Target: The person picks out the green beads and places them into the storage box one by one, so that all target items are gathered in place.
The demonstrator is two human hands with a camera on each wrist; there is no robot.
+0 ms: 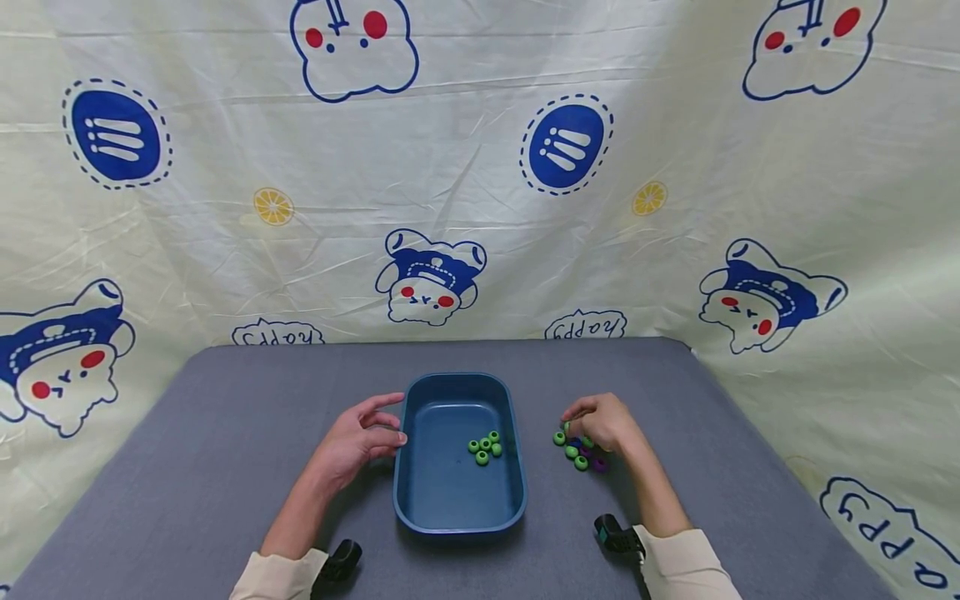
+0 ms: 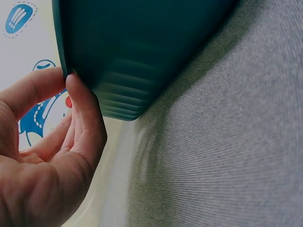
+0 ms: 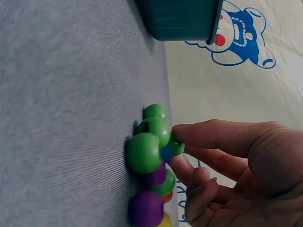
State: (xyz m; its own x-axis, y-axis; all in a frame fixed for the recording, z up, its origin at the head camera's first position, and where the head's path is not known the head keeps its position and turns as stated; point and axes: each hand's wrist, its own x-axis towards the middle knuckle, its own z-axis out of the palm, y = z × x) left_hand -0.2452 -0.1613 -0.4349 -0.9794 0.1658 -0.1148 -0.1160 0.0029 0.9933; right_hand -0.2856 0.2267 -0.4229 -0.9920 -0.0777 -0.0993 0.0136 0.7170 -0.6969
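A blue plastic bin (image 1: 459, 500) stands on the table with a small group of green beads (image 1: 484, 444) inside it. My left hand (image 1: 356, 442) pinches the bin's left rim between thumb and forefinger, as the left wrist view shows. To the right of the bin, my right hand (image 1: 603, 421) is at a loose pile of beads and pinches a green bead (image 3: 177, 147), partly hidden by the fingertips. Other green beads (image 3: 144, 153), purple beads (image 3: 146, 209), a blue bead (image 3: 166, 153) and a yellow bead (image 3: 164, 221) lie under or beside that hand.
The grey cloth-covered table (image 1: 247, 400) reaches back to a pale printed curtain (image 1: 465, 183). A black wrist camera (image 1: 617, 533) sits by the right sleeve, and another wrist camera (image 1: 342, 560) by the left sleeve.
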